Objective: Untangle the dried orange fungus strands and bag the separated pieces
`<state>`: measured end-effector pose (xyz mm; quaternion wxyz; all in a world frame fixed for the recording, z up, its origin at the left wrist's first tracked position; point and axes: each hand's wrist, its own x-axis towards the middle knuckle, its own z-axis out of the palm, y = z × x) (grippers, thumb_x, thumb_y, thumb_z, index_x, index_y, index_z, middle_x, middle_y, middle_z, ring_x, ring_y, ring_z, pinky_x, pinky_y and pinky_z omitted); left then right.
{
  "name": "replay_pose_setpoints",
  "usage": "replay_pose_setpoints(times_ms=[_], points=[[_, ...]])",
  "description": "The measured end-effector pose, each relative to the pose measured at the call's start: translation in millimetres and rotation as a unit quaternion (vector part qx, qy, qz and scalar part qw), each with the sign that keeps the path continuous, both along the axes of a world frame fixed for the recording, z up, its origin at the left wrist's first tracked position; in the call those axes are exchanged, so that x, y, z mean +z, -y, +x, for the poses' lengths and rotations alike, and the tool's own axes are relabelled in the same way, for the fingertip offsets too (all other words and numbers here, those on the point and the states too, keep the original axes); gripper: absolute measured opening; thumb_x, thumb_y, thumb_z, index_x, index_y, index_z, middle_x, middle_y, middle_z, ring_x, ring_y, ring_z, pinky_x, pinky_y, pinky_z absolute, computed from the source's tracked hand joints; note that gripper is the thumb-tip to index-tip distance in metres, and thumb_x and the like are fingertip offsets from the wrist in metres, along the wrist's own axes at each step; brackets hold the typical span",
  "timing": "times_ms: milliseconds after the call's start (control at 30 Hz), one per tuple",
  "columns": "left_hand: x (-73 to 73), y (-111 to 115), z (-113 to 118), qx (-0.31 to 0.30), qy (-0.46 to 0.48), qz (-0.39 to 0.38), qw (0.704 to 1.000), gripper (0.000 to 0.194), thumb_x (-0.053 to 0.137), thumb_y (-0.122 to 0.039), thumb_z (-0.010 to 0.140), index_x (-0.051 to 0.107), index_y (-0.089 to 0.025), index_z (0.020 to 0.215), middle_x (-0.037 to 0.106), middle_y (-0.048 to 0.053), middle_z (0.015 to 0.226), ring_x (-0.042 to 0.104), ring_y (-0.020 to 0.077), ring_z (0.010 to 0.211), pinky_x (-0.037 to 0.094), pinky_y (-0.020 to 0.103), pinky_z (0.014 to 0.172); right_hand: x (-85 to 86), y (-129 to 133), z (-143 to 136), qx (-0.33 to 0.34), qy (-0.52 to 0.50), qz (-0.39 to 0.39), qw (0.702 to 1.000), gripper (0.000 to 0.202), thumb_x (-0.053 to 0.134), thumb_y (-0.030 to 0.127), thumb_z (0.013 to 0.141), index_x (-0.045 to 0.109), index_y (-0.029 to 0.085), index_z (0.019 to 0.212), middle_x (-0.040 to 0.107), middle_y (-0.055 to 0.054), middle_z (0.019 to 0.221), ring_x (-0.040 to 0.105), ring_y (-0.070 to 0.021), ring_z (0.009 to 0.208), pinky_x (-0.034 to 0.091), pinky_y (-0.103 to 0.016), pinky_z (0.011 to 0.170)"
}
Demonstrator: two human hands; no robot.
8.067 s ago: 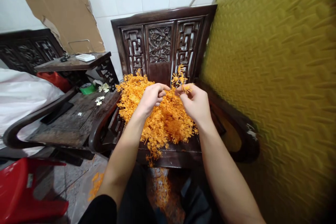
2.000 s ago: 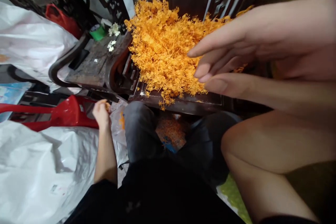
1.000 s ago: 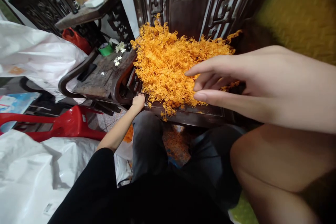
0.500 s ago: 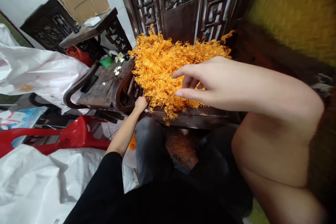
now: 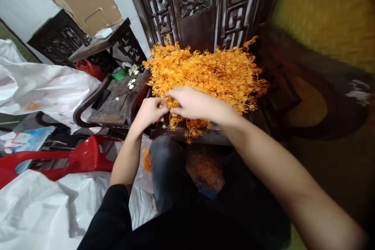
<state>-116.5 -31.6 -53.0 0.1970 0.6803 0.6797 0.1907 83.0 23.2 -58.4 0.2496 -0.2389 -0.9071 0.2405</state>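
Note:
A large heap of orange plastic flower sprigs (image 5: 205, 70) lies on the seat of a dark carved wooden chair (image 5: 216, 137). At the heap's front left edge is my left hand (image 5: 149, 112), its fingers curled together in a pinch. Whatever it grips is too small and hidden to name. My right hand (image 5: 190, 103) reaches across the front of the heap, close beside the left fingertips. Its thumb and forefinger are apart, with orange showing between them. A few sprigs hang over the seat's front edge, below the right hand.
Left of the heap, a second wooden chair (image 5: 109, 111) holds a green tape roll (image 5: 118, 73), small white flower pieces (image 5: 133, 69) and a dark flat object (image 5: 101, 99). A red plastic stool (image 5: 88, 154) and white sacks (image 5: 35, 211) lie lower left. Orange bits (image 5: 146, 160) sit in a bag below.
My right hand has swung left and down from above the heap to beside my left hand. The left hand has turned and risen slightly. More of the heap's right side shows.

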Motion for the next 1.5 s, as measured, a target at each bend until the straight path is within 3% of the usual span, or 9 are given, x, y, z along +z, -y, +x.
replay_pose_setpoints(times_ms=[133, 233, 500, 733, 833, 1033, 1133, 1267, 1500], points=[[19.8, -15.7, 22.9, -0.021, 0.060, 0.019, 0.998, 0.007, 0.060, -0.016, 0.073, 0.065, -0.017, 0.070, 0.065, -0.002, 0.050, 0.065, 0.0132, 0.046, 0.046, 0.018, 0.047, -44.1, -20.2, -31.7, -0.003, -0.116, -0.084, 0.990, 0.045, 0.068, 0.010, 0.082, 0.065, 0.015, 0.127, 0.073, -0.013, 0.127, 0.068, -0.0236, 0.112, 0.051, -0.034, 0.098], [29.3, -17.9, 29.3, -0.020, 0.101, 0.033, 0.994, 0.011, 0.060, -0.012, 0.072, 0.070, -0.016, 0.074, 0.064, -0.002, 0.050, 0.066, 0.0139, 0.044, 0.047, 0.019, 0.044, -59.7, -32.4, -37.8, -0.041, -0.156, -0.132, 0.978, 0.017, 0.060, 0.013, 0.086, 0.070, 0.016, 0.099, 0.076, -0.005, 0.093, 0.064, -0.0171, 0.082, 0.048, -0.030, 0.076], [43.2, -10.8, 33.1, -0.064, 0.246, 0.181, 0.950, 0.010, 0.070, -0.022, 0.087, 0.073, -0.014, 0.093, 0.068, -0.002, 0.061, 0.067, 0.0122, 0.047, 0.051, 0.019, 0.045, -18.5, -43.6, -20.8, -0.111, -0.413, -0.133, 0.894, 0.018, 0.058, 0.018, 0.093, 0.076, 0.018, 0.091, 0.071, 0.000, 0.077, 0.060, -0.0132, 0.065, 0.050, -0.029, 0.065], [35.3, 8.7, 21.3, -0.102, 0.262, 0.189, 0.941, 0.028, 0.077, -0.035, 0.091, 0.072, -0.016, 0.111, 0.074, 0.001, 0.084, 0.071, 0.0117, 0.059, 0.054, 0.021, 0.052, -5.0, -74.2, 22.4, -0.161, -0.576, -0.061, 0.799, 0.032, 0.073, 0.050, 0.095, 0.074, 0.019, 0.086, 0.074, -0.003, 0.075, 0.060, -0.0100, 0.057, 0.056, -0.026, 0.057], [5.7, 51.1, -19.7, -0.029, 0.225, 0.163, 0.960, 0.031, 0.080, -0.036, 0.089, 0.072, -0.017, 0.112, 0.073, 0.001, 0.081, 0.073, 0.0138, 0.065, 0.054, 0.021, 0.055, -2.7, -86.8, 38.9, -0.148, -0.638, -0.009, 0.755, 0.039, 0.078, 0.055, 0.085, 0.074, 0.017, 0.085, 0.076, -0.002, 0.075, 0.063, -0.0092, 0.056, 0.056, -0.023, 0.052], [-102.2, 132.2, -80.0, 0.138, 0.096, 0.026, 0.985, 0.013, 0.059, -0.030, 0.088, 0.062, -0.018, 0.085, 0.067, 0.001, 0.071, 0.063, 0.0146, 0.062, 0.050, 0.025, 0.058, -1.1, -98.9, 44.9, -0.094, -0.684, -0.014, 0.723, 0.035, 0.084, 0.046, 0.079, 0.074, 0.013, 0.083, 0.077, 0.003, 0.073, 0.068, -0.0083, 0.054, 0.058, -0.021, 0.051], [-139.9, 104.9, -63.0, 0.088, 0.083, 0.000, 0.993, 0.023, 0.042, -0.022, 0.090, 0.064, -0.019, 0.089, 0.073, 0.004, 0.091, 0.068, 0.0170, 0.087, 0.055, 0.028, 0.078, 5.4, -97.2, 27.8, -0.057, -0.681, -0.013, 0.730, 0.034, 0.082, 0.046, 0.081, 0.073, 0.014, 0.085, 0.078, 0.005, 0.075, 0.068, -0.0079, 0.055, 0.060, -0.021, 0.053], [-167.7, 21.5, -20.6, -0.029, 0.047, -0.082, 0.995, 0.020, 0.052, -0.023, 0.089, 0.072, -0.019, 0.086, 0.075, 0.003, 0.087, 0.071, 0.0174, 0.083, 0.054, 0.026, 0.078, 19.8, -91.8, 2.1, 0.021, -0.677, 0.015, 0.736, 0.017, 0.073, 0.032, 0.097, 0.071, 0.016, 0.092, 0.079, 0.006, 0.085, 0.072, -0.0075, 0.067, 0.063, -0.023, 0.062], [-221.6, -57.8, 26.3, -0.063, -0.098, -0.088, 0.989, 0.059, 0.060, -0.055, 0.098, 0.060, -0.014, 0.140, 0.076, 0.020, 0.113, 0.072, 0.0378, 0.110, 0.053, 0.048, 0.096, 23.5, -102.4, -18.1, 0.018, -0.665, -0.005, 0.747, 0.004, 0.065, 0.018, 0.101, 0.063, 0.015, 0.100, 0.077, 0.003, 0.082, 0.070, -0.0076, 0.069, 0.061, -0.023, 0.063]])
